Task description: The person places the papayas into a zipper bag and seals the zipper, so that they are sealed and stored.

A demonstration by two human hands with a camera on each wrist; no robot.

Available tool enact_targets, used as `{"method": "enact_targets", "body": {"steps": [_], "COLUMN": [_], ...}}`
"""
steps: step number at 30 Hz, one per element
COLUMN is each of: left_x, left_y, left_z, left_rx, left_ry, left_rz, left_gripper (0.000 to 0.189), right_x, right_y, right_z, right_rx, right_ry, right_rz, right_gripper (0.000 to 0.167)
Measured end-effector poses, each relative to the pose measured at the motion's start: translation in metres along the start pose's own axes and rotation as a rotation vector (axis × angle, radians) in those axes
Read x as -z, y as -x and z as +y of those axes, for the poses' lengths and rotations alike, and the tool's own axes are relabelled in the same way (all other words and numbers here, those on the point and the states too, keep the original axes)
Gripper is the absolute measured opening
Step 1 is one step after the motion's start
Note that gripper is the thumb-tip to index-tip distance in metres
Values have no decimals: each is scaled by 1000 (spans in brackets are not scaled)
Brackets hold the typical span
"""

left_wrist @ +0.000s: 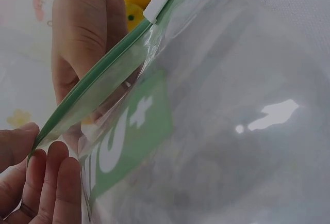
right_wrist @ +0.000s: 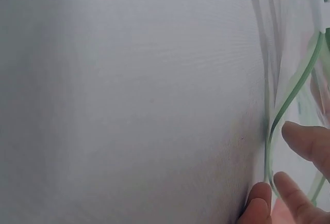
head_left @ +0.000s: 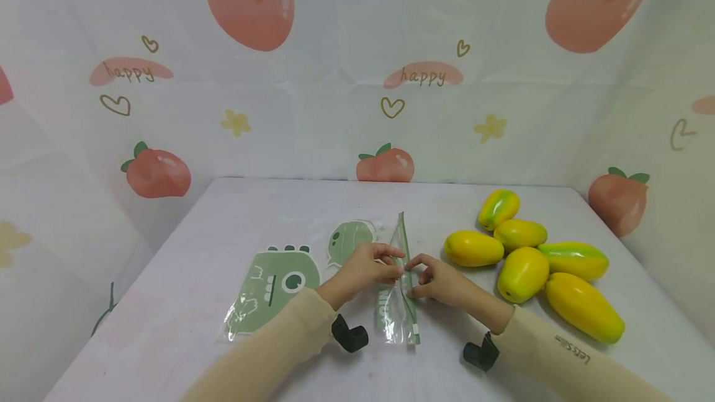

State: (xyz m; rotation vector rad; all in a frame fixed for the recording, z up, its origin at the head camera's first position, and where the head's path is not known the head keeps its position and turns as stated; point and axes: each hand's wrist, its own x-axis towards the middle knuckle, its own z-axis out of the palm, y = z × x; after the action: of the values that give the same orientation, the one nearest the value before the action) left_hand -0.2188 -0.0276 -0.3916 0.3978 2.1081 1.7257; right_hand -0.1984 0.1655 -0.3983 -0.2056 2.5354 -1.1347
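Head view has the clear bag [head_left: 319, 265] at the centre of the frame, lying on the counter [head_left: 436, 365] with its dinosaur print to the left and its green strip [left_wrist: 98, 69] towards the right. From where I stand, the person's left hand [head_left: 365, 268] pinches that strip, as the lower left of the left wrist view shows, with the film parted from it just beside the fingers. The right hand [head_left: 447, 281] has bent fingers at the strip's other side; whether they grip it or only touch it, I cannot tell. A white slider [left_wrist: 158, 4] sits near the strip's bottom end in the head view. Six yellow-green fruits [head_left: 523, 275] lie at the right of the frame.

I'd judge the bag very light, limp and a bit slippery, its film prone to creasing and sticking to itself. The strip looks the stiffer part, so it should give the surest hold, one side per hand, well away from the slider.
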Motion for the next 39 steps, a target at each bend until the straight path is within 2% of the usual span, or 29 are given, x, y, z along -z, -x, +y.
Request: {"method": "enact_targets", "body": {"steps": [7,19,24,30,39], "left_x": [0,-1,-1,0,-2], "left_y": [0,-2,-1,-1,-4], "left_z": [-1,0,-1,0,-2], "left_rx": [13,25,21,23,28], "left_ry": [1,-15,-9,-25,-6], "left_rz": [-4,7,4,9,13], "left_gripper": [35,36,36,36,36], "right_x": [1,6,8,15,42], "right_y": [2,5,6,17,38], "right_z": [-2,2,4,-1,-9], "right_rx": [-30,0,1,1,153], "right_ry": [-19,-86,-92,-84,-135], "right_rz": [-2,-33,-21,18,4], "right_gripper": [44,47,48,50,50]}}
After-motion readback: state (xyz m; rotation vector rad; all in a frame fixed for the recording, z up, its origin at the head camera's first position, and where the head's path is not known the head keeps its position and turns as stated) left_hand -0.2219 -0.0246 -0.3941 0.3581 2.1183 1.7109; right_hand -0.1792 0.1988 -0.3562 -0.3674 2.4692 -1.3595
